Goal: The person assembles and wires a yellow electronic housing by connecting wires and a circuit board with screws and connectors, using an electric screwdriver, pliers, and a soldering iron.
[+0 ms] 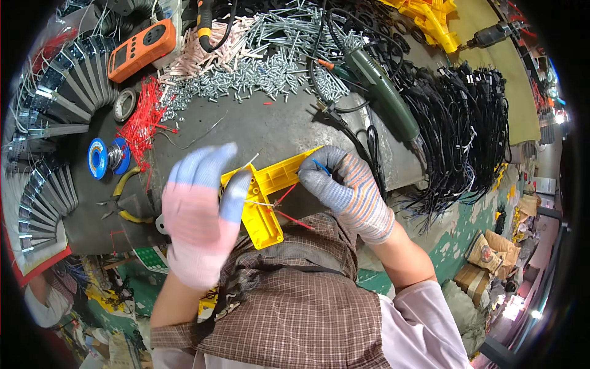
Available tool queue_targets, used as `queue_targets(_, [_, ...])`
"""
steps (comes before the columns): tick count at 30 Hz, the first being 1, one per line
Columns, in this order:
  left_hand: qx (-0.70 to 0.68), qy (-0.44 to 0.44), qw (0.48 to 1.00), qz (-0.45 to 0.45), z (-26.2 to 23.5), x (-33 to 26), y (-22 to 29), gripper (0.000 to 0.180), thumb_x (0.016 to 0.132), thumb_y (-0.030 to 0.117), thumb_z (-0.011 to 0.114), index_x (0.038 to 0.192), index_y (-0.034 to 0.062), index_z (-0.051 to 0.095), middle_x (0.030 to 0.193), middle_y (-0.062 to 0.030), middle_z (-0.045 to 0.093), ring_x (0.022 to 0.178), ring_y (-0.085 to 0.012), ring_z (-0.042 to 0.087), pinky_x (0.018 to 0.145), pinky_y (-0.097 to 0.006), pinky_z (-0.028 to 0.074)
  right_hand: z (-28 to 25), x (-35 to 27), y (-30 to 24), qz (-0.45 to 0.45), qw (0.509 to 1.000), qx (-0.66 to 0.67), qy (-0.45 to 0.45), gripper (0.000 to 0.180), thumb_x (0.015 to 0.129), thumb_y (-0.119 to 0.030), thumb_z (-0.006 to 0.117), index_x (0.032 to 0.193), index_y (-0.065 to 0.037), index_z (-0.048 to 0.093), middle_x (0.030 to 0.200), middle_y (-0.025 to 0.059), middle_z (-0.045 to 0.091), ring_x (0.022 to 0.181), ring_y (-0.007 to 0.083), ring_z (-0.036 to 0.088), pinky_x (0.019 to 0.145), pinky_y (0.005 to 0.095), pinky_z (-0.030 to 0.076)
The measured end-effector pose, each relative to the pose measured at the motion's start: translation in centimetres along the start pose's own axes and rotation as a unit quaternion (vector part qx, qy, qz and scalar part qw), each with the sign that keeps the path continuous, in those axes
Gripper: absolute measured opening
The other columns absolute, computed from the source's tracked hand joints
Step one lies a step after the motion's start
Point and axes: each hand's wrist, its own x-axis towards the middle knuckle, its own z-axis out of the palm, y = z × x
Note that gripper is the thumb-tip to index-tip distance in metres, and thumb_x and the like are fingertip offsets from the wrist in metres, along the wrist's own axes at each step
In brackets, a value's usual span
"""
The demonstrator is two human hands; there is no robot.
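Observation:
A yellow plastic housing half [262, 229], shaped like a handle with a crosspiece, is tilted at the table's near edge, its ribbed inside facing up. Red wires [295, 220] and a white wire [258, 203] stick out across it. My right hand [347, 194], in a striped knit glove, is closed round the far right end of the housing. A short blue piece [321, 166], maybe a wire, shows by its fingers. My left hand [203, 209], in a pink and blue glove, has its fingers stretched out, with the thumb over the housing's left side.
Yellow-handled pliers [126, 197], a solder spool [107, 158] and red wires [144, 120] lie left. Screws [246, 77] heap at the back, near an orange meter [141, 50]. A green electric screwdriver [384, 92] and black plug cords [458, 123] lie right. Another person's arm [46, 301] shows lower left.

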Motion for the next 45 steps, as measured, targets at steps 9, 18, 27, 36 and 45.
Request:
queue_targets(9, [-0.148,-0.016,0.985,-0.089,2.9,-0.8,-1.2,0.011,0.082,0.007,0.065,0.091,0.0015,0.067,0.083,-0.0125,0.065,0.075,-0.0244,0.063,0.071,-0.032,0.049,-2.1,-0.6,0.2,0.0,0.997,-0.08,-0.011,0.019,0.087,-0.018,0.064,0.093,0.0,0.063,0.077,-0.0002,0.059,0.071,0.0054,0.051,0.064,0.0237,0.044])
queue_targets(18, [-0.495,-0.213,0.782,-0.315,-0.2,0.4,-2.3,0.018,0.088,0.01,0.059,0.098,-0.0038,0.065,0.082,-0.0057,0.067,0.075,-0.0073,0.057,0.069,-0.024,0.047,2.9,1.4,-3.3,-0.077,0.985,-0.136,-0.07,0.014,0.085,-0.015,0.061,0.09,-0.001,0.061,0.074,0.0086,0.063,0.068,0.013,0.061,0.063,0.0292,0.049])
queue_targets(27, [-0.423,-0.207,0.838,-0.275,0.9,-0.7,-3.0,0.019,0.086,0.013,0.064,0.098,-0.0013,0.065,0.081,-0.0104,0.067,0.074,-0.013,0.061,0.068,-0.029,0.05,3.9,2.3,-1.9,-0.099,0.984,-0.14,-0.045,0.018,0.086,-0.019,0.063,0.086,-0.001,0.061,0.071,0.0083,0.062,0.065,0.0113,0.058,0.06,0.0286,0.048])
queue_targets(36, [-0.317,-0.15,0.926,-0.138,1.0,-0.1,-2.0,0.015,0.082,0.012,0.064,0.091,0.0,0.065,0.082,-0.016,0.065,0.079,-0.0318,0.064,0.071,-0.037,0.051,1.9,2.7,-2.6,-0.05,0.993,-0.102,0.016,0.016,0.086,-0.017,0.06,0.088,-0.002,0.06,0.071,0.0036,0.06,0.065,0.008,0.053,0.058,0.0267,0.045])
queue_targets(45, [-0.311,-0.196,0.923,-0.111,0.6,0.2,-1.7,0.013,0.082,0.011,0.064,0.089,0.0001,0.065,0.082,-0.0151,0.065,0.077,-0.0299,0.064,0.071,-0.036,0.05,1.9,2.1,-2.0,-0.261,0.916,-0.292,-0.091,0.014,0.085,-0.011,0.06,0.097,-0.004,0.062,0.082,0.0154,0.064,0.076,0.0324,0.063,0.067,0.0353,0.051])
